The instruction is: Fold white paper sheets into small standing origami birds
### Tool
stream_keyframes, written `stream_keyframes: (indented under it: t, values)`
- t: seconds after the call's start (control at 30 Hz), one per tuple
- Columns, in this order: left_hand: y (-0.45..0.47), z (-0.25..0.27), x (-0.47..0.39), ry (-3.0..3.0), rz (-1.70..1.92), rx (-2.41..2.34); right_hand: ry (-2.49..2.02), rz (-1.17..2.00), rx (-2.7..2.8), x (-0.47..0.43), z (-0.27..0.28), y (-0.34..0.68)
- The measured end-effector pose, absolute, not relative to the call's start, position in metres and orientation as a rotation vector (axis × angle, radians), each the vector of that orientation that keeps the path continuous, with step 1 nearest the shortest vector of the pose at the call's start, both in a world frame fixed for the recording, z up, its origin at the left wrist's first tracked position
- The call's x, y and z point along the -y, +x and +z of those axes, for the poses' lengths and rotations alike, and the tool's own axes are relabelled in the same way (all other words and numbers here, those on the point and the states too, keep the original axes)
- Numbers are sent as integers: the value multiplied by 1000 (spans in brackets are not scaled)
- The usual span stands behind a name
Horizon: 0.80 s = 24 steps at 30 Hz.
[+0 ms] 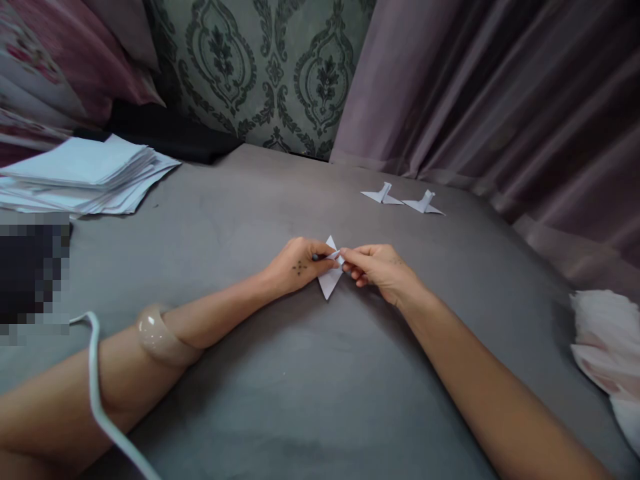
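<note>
Apparently mid-fold: L hand (pixel 303 263) & R hand (pixel 379 267) both pinch the folded paper (pixel 329 283), mid-scene, nearer than 2 paper shapes (pixel 424 203) at far right. Next crease prob. needs L steady, R precise.

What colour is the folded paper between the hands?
White; the folded paper shows best in the head view.

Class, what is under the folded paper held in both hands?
The grey surface shows around the folded paper; what lies directly beneath is hidden by the paper, left hand and right hand.
</note>
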State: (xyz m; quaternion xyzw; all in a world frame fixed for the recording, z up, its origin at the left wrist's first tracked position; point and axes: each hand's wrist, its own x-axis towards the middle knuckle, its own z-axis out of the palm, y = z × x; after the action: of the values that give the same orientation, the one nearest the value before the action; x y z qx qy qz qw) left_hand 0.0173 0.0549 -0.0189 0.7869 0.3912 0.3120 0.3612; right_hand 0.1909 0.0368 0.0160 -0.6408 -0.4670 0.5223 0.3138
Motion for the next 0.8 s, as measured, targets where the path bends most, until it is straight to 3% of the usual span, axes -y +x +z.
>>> stream_keyframes:
  t: [0.8]
  values:
    - [18, -23, -57, 1960, 791, -1050, -1436, 1935, 627, -39, 17, 194]
